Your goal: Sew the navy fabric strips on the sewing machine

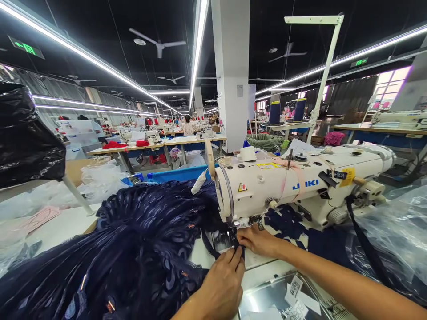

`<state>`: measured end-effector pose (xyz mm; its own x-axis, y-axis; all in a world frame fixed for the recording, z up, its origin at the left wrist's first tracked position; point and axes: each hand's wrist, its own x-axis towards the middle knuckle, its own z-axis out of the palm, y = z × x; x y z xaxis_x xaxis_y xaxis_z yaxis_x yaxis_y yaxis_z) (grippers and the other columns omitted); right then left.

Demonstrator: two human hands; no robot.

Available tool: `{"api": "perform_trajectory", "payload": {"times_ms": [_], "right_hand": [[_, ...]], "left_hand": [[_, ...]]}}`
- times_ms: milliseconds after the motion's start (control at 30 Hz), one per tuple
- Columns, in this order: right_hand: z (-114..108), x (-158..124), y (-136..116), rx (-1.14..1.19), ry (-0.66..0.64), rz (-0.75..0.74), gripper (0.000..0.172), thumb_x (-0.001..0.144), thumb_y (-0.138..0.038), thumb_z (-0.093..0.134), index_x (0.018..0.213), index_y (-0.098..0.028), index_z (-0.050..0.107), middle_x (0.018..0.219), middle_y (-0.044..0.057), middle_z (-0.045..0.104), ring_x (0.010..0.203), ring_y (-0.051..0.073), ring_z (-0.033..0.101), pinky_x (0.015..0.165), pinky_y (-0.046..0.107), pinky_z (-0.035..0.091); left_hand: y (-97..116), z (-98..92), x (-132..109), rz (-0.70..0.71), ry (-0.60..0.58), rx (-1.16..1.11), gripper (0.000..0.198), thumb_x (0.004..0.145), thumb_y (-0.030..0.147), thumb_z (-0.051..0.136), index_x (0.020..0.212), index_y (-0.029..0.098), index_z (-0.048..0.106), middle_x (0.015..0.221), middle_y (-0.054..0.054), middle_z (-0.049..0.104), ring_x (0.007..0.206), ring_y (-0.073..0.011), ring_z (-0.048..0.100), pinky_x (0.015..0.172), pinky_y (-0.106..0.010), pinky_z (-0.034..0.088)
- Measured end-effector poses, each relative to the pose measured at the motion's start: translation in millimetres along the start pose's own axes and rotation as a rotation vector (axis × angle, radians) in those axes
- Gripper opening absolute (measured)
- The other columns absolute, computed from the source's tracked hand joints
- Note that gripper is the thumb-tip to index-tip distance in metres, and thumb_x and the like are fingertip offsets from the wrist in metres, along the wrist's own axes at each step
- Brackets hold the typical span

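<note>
In the head view a white JUKI sewing machine (267, 182) stands before me, its needle end just beyond my hands. My right hand (255, 241) is curled beside the presser foot, fingers pinched on a narrow navy fabric strip (240, 252). Close in front of it, my left hand (222, 282) has its fingers together over the same strip, gripping it against the machine bed; the fingertips partly hide it. A big heap of navy garment pieces (140, 240) with shiny lace-like edges lies left of the machine, reaching my left wrist.
Small navy scraps (287, 222) lie under the machine arm. A shiny metal plate (263, 295) with white labels (296, 306) is in front. Clear plastic (396, 235) covers the right side. Navy thread cones (274, 113) stand behind; a black bag (30, 138) hangs left.
</note>
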<state>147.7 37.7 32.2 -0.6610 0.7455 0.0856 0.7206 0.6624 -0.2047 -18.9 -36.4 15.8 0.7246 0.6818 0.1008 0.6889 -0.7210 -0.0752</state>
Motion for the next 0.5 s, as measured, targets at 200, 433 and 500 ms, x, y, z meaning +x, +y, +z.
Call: {"api": "perform_trajectory", "payload": {"times_ms": [200,433,500], "right_hand": [[3.8,3.2,4.8,0.243,0.001,0.023,0.013,0.078,-0.009,0.046,0.072,-0.018,0.054,0.063,-0.004,0.052,0.059,0.010,0.048,0.056,0.019,0.036],[13.9,0.3,9.0,0.231,0.057,0.010,0.012,0.078,-0.008,0.046,0.075,-0.017,0.054,0.066,-0.002,0.053,0.063,0.012,0.049,0.061,0.021,0.039],[17.3,-4.6,10.2,0.165,0.117,-0.078,0.012,0.080,-0.009,0.045,0.079,-0.016,0.054,0.073,0.001,0.056,0.068,0.013,0.051,0.064,0.023,0.041]], "left_hand": [[3.5,-11.7,1.1,-0.064,0.012,-0.045,0.032,0.074,0.014,0.045,0.105,0.010,0.054,0.123,-0.015,0.050,0.110,-0.0247,0.044,0.095,-0.037,0.034],[-1.5,-24.6,3.3,-0.110,-0.033,-0.190,0.037,0.065,0.008,0.043,0.100,0.016,0.052,0.122,-0.009,0.050,0.109,-0.0227,0.043,0.096,-0.043,0.032],[-4.4,-21.2,3.2,-0.105,-0.026,-0.211,0.040,0.063,0.007,0.043,0.100,0.017,0.052,0.123,-0.008,0.050,0.110,-0.0226,0.043,0.096,-0.043,0.034]]}}
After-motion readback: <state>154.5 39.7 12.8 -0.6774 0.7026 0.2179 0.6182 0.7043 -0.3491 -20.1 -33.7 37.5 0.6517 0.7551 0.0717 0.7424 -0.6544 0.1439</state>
